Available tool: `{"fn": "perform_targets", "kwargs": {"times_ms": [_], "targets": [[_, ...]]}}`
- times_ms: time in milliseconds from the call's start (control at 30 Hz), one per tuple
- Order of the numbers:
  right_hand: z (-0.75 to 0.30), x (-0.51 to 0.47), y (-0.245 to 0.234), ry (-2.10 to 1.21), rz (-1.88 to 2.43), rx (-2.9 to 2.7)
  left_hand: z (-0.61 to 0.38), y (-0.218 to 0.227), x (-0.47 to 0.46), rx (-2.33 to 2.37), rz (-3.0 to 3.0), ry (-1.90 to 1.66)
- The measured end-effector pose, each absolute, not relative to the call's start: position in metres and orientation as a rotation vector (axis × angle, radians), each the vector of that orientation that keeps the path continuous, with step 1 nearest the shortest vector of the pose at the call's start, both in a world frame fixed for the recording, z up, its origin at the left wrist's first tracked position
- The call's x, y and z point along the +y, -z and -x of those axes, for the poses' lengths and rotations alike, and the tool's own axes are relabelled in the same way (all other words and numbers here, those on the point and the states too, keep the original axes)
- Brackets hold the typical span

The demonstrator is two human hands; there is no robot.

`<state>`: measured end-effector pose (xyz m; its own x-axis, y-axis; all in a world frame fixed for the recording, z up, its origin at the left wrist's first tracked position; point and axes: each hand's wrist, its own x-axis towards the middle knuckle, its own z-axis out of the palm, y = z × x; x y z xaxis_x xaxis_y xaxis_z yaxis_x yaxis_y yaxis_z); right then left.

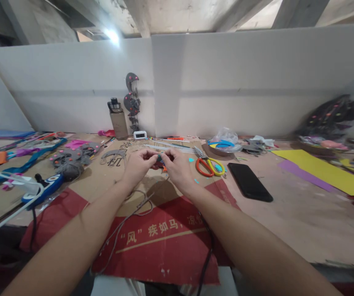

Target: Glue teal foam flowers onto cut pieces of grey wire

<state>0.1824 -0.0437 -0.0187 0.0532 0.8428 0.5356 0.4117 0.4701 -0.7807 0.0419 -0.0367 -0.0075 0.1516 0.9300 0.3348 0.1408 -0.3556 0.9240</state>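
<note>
My left hand (140, 163) and my right hand (178, 166) meet over the cardboard, their thumbs and fingers pinched together. A small teal piece (159, 158) shows between the fingertips of both hands; its kind is too small to tell. Something dark red and a bit of orange show just under the fingers, mostly hidden. Grey cord (138, 207) lies loosely below my left hand. To the right of my right hand rest scissors (208, 163) with one red-orange and one yellow handle, among small cyan scraps (196, 181).
A red printed cardboard sheet (164, 263) covers the near edge. On the right lie a black phone (249, 181) and yellow sheet (325, 168). A bottle (119, 125) and small white clock (140, 135) stand at the back. A blue power strip (46, 190) is left.
</note>
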Motion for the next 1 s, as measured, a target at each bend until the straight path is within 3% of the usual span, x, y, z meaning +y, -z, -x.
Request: {"fn": "perform_targets", "kwargs": {"times_ms": [1000], "targets": [[-0.1816,-0.0432,0.0220,-0.353,1.178,-1.650,-0.0425,0.0079,-0.0371,1.057,-1.525,-1.273]]}}
